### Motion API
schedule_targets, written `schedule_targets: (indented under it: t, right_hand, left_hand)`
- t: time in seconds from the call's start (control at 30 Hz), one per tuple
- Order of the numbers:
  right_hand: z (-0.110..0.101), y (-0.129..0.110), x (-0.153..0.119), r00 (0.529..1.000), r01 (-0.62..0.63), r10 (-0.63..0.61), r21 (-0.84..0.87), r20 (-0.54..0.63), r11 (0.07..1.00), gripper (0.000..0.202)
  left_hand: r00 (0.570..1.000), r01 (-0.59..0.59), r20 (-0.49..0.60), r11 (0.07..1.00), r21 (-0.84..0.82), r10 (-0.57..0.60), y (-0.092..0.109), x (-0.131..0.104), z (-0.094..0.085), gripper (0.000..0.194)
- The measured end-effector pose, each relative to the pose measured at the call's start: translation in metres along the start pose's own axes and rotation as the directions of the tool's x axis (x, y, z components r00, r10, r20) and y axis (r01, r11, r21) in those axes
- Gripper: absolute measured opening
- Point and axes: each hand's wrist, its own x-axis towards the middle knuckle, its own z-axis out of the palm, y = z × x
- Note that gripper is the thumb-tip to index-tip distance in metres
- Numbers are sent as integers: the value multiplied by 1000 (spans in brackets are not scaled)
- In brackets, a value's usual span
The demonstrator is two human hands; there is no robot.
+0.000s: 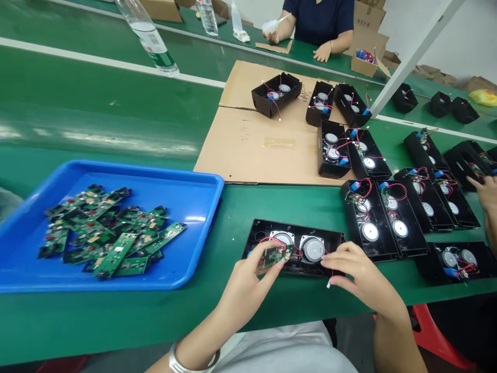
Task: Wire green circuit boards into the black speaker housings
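Note:
Pinched between the thumb and fingers of my left hand (248, 282) is a small green circuit board (274, 256), held over the left part of an open black speaker case (334, 239). Two round silver speakers (312, 249) sit in this case, and red wires run beside the board. My right hand (355, 272) is at the case's right end, its fingers around a thin wire whose white connector (329, 285) hangs below the fingertips.
At left, a blue tray (155, 284) holds several circuit boards. A cardboard sheet (240, 150) carries several speaker cases; more cases (370, 228) stand at right, near another person's hand (487, 197). A bottle (149, 41) and a person (322, 20) are across the table.

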Motion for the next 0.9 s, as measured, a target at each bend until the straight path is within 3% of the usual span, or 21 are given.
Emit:
schedule_targets:
  t: [0.1,0.2,0.33,0.5,0.7,0.9]
  right_hand:
    - [1,8,-11,994,18,-18,5,103,1000,15]
    - [3,12,-16,994,21,-29,74,108,997,17]
    - [2,12,-17,997,64,-60,98,-43,993,14]
    - [15,-2,-1,977,33,-41,-44,-209,998,15]
    - [55,-19,27,938,-3,-97,-287,-331,958,23]
    - [60,-15,27,922,-27,-84,-279,-379,960,22]
  left_hand:
    - [1000,12,10,1000,-18,-12,0,1,2,20]
    - [999,27,25,999,-21,-27,-1,1,3,19]
    - [998,56,44,998,-30,-54,1,2,3,22]
    - [1000,27,14,999,33,-27,5,2,6,20]
    - [999,-46,-23,994,95,48,1,-1,11,20]
    - [994,-103,-8,979,173,106,-4,-2,17,19]
